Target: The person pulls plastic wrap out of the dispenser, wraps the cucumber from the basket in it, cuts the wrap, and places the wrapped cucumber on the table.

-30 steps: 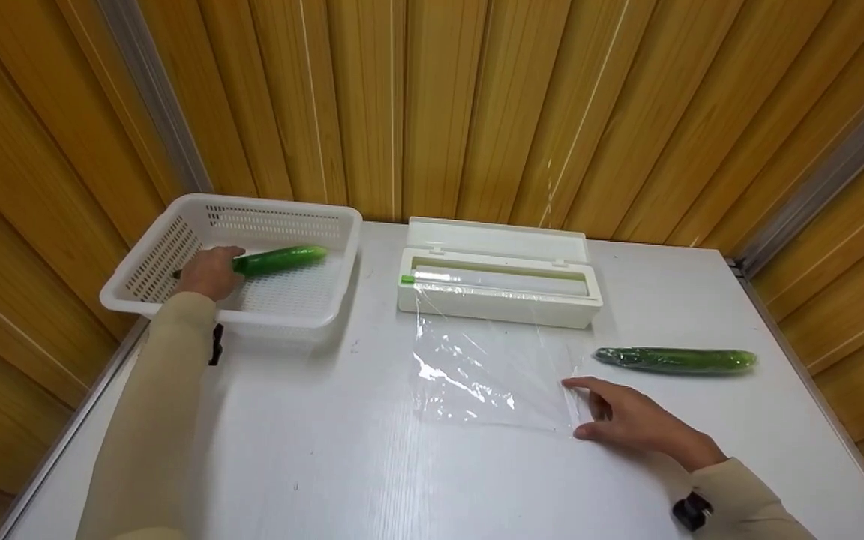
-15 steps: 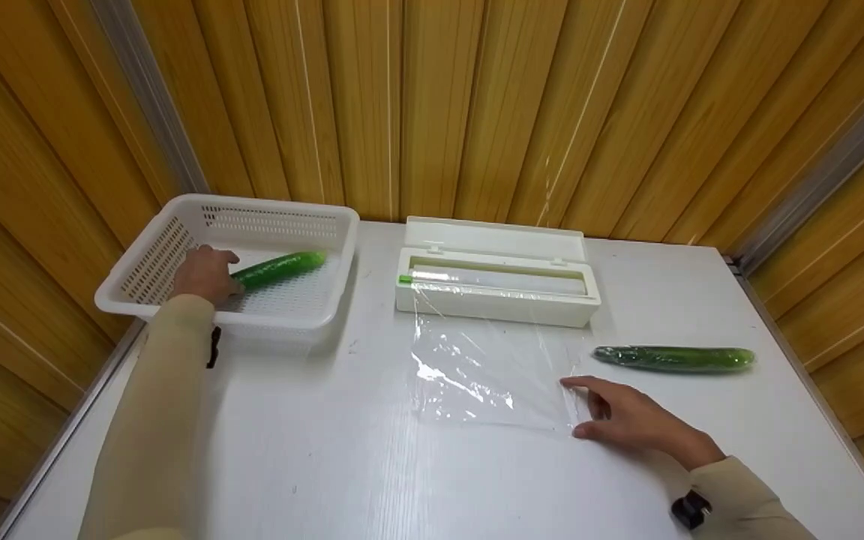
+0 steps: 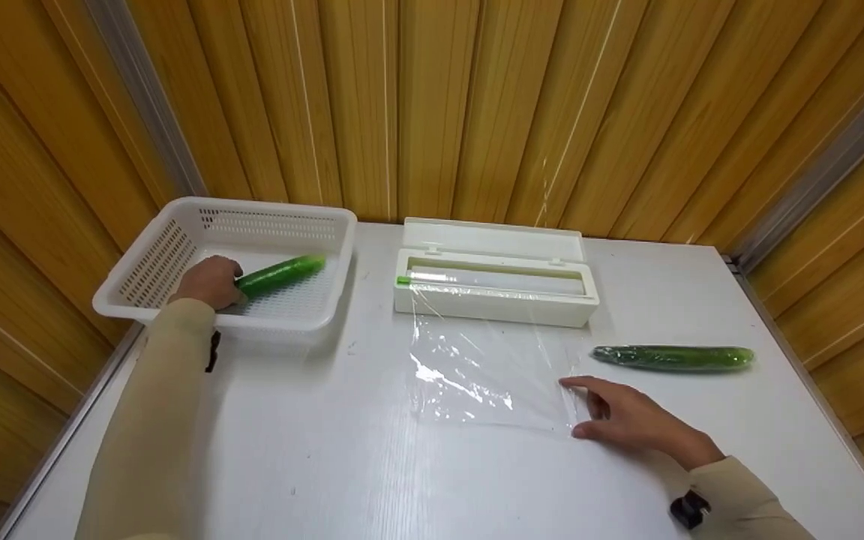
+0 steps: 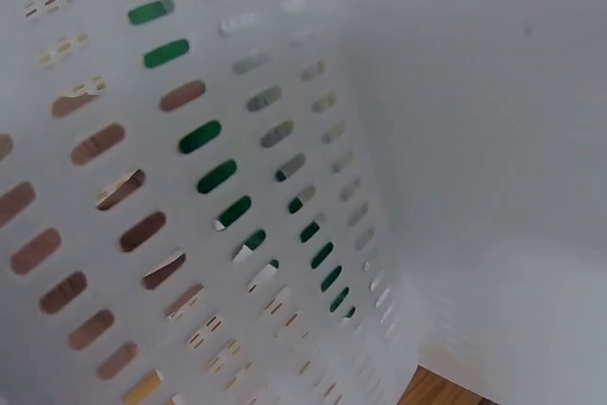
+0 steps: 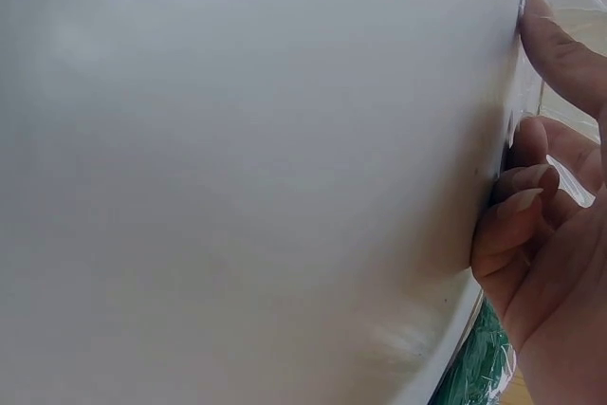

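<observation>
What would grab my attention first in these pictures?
Probably the bright green cucumber, gripped by the left hand inside the white basket at the left. Next, the glinting clear film running from the open white box at the centre, its edge touched by the right hand. Then the film-wrapped cucumber lying on the table at the right.

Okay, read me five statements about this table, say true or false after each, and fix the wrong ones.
The left hand grips a green cucumber inside the basket. True.
Clear film stretches from the film box toward the right hand. True.
The film box is closed. False: its lid is open.
The right hand is inside the basket. False: it touches the film's edge.
The wrapped cucumber lies on the white table. True.
</observation>
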The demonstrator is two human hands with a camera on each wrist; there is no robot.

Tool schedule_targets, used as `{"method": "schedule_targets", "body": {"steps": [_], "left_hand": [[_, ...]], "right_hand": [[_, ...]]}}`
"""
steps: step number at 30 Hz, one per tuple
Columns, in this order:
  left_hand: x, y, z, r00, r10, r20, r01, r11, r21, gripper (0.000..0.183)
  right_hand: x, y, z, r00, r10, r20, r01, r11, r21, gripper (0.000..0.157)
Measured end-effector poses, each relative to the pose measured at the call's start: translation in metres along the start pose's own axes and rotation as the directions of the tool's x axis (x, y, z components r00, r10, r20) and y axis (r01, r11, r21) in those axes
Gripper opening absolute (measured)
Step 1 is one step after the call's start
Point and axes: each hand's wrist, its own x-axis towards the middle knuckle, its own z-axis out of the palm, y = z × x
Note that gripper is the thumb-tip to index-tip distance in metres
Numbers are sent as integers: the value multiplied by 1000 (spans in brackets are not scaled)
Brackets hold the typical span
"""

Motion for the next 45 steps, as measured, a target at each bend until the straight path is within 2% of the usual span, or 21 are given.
{"method": "schedule_targets", "body": {"steps": [4,9,19,27,34,37,41,45], "left_hand": [[-2,3,-2,1000,11,-26,-11,1000,-5,38],[-5,12,-9,994,57,-91,-60,998,-27,38],[-8,33,-20,978,87,-190,-126,971,-203,43],[-15,54,-23,950,130,-282,-209,940,-269,45],[-16,73,-19,908,234,-346,-334,905,-264,38],[-18,82,-16,898,266,-350,-371,887,-276,36],[-22,98,-12,894,294,-337,-398,867,-300,37],[-28,115,-6,874,354,-333,-453,841,-295,38]], "right_hand": [[1,-1,-1,1000,6,5,-6,1000,-2,74],[2,-3,-2,1000,17,12,-17,1000,2,74],[5,-2,-3,1000,-14,-6,14,1000,3,73],[7,-4,-1,1000,3,-1,-3,1000,19,74],[8,-3,0,1000,2,-6,-2,1000,5,75],[8,-4,0,1000,16,-3,-16,1000,6,75],[9,-5,0,999,34,5,-34,999,3,77],[9,-7,0,1000,6,-4,-6,1000,-22,82]]}}
